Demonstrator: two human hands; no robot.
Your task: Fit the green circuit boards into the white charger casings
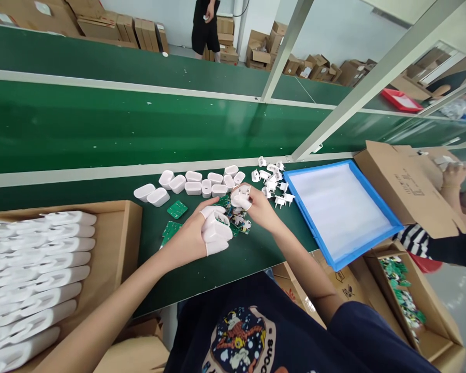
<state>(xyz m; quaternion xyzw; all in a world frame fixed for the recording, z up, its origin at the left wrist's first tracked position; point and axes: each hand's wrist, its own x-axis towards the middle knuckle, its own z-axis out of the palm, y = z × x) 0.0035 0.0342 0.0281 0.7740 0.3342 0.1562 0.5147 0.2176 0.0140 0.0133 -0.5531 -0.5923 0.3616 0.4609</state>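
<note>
My left hand (pixel 196 230), with white covers on some fingers, is closed around a white charger housing (pixel 218 226). Something green shows inside its open end. Just to the right, my right hand (pixel 256 204) pinches a small white plug piece (pixel 244 191) between covered fingertips. Loose circuit boards with components (pixel 238 221) lie on the green bench below and between my hands. Flat green circuit boards (pixel 177 209) rest left of them. Beyond my hands stand several white housings (pixel 193 188), and a heap of white plug pieces (pixel 271 184) lies to their right.
A cardboard box (pixel 130 233) with rows of white cases (pixel 54 259) stands at the left. To the right lies a blue-rimmed tray (pixel 320 235), beside a carton (pixel 407 181) and a co-worker's hand (pixel 456 173). A metal post (pixel 334 111) slants above the bench. Another person (pixel 205 28) stands beyond.
</note>
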